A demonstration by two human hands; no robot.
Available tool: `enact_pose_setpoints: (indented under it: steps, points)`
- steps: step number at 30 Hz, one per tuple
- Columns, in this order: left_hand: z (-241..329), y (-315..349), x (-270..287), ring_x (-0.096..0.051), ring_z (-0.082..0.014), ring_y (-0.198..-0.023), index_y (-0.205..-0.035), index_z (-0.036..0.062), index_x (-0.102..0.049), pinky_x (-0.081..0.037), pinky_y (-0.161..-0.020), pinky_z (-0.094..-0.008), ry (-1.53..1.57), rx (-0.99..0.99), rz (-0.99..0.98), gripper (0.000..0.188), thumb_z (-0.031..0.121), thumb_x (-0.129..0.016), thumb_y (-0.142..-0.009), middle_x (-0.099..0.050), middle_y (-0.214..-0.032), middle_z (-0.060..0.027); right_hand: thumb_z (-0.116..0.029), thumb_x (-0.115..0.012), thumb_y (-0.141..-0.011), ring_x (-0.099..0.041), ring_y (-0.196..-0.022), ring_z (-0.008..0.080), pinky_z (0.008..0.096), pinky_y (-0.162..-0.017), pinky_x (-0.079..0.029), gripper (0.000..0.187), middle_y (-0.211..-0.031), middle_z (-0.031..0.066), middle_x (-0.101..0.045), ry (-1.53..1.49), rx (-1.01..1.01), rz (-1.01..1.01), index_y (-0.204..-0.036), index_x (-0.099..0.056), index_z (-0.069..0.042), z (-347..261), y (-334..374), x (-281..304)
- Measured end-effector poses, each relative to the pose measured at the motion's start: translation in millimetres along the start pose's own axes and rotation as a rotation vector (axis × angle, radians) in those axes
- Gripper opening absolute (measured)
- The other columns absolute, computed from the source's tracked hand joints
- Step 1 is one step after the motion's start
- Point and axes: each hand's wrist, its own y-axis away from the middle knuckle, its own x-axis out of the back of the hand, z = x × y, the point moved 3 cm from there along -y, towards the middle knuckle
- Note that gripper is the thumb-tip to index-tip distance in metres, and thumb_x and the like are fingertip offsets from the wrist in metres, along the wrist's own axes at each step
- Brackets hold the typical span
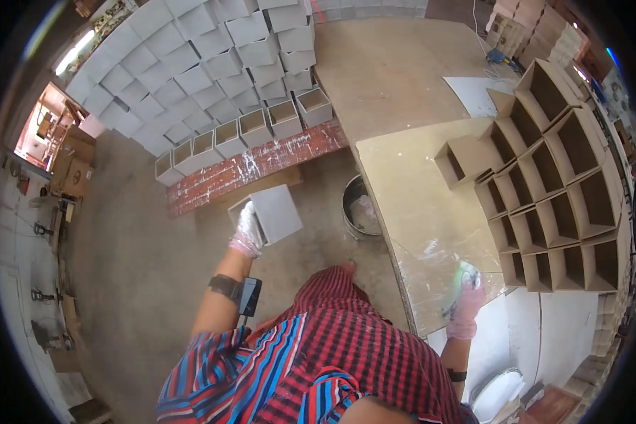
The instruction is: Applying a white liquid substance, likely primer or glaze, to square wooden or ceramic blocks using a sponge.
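Note:
My left hand (246, 232), in a thin, paint-smeared glove, grips a grey-coated box (278, 212) by its open side, fingers reaching inside. The box is held in the air, between the red plank and my knees. My right hand (466, 311), also gloved, is closed around a pale green, whitish sponge (465, 273), slightly blurred. It is over the near end of the yellowish board (431, 212), where white paint smears show. Uncoated brown boxes (562, 215) stand stacked with open ends to the right of that hand.
Several grey-coated boxes (254, 131) line a paint-streaked red plank (275, 157), before a tall stack of similar boxes (191, 63). A bucket (360, 205) stands on the floor against the table edge. A single brown box (466, 159) lies apart. A white round lid-like object (498, 396) is at lower right.

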Motion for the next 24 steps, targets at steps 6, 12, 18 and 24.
enact_pose_setpoints:
  steps: [6,12,18,24]
  points:
    - [43,-73,-6,-0.059,-0.0218,-0.090,-0.109,0.0061,-0.054,-0.049,-0.080,-0.0369,-0.025,0.006,-0.168,0.039,0.034,-0.039,-0.088,-0.060,-0.101,-0.0084,-0.004,-0.047,-0.083,-0.054,-0.076,0.0150,0.0282,-0.068,-0.045,0.023,-0.088,0.0075,-0.058,0.159,0.063,-0.101,-0.105,-0.054,0.001,0,-16,-64]
    - [116,-209,-68,-0.060,-0.0196,-0.081,-0.101,0.0082,-0.058,-0.051,-0.072,-0.0339,-0.176,0.166,-0.218,0.031,0.031,-0.040,-0.088,-0.062,-0.090,-0.0060,-0.006,-0.048,-0.085,-0.051,-0.075,0.0127,0.0276,-0.068,-0.045,0.020,-0.085,0.0054,-0.057,0.132,-0.117,0.018,-0.103,-0.054,0.000,-32,-49,-133]
    - [153,-358,-102,-0.061,-0.0179,-0.067,-0.094,0.0098,-0.059,-0.051,-0.060,-0.0329,-0.339,0.221,-0.351,0.028,0.030,-0.041,-0.088,-0.062,-0.081,-0.0026,-0.012,-0.051,-0.087,-0.050,-0.077,0.0118,0.0262,-0.070,-0.043,0.020,-0.085,0.0051,-0.056,0.175,-0.150,0.129,-0.103,-0.054,0.000,-51,-66,-189]
    - [157,-496,-97,-0.058,-0.0177,-0.078,-0.097,0.0133,-0.057,-0.047,-0.071,-0.0343,-0.502,0.194,-0.298,0.029,0.033,-0.038,-0.088,-0.061,-0.089,-0.0034,-0.009,-0.051,-0.086,-0.051,-0.080,0.0128,0.0261,-0.071,-0.044,0.019,-0.089,0.0051,-0.057,0.307,-0.215,0.167,-0.102,-0.055,-0.001,-57,-66,-210]
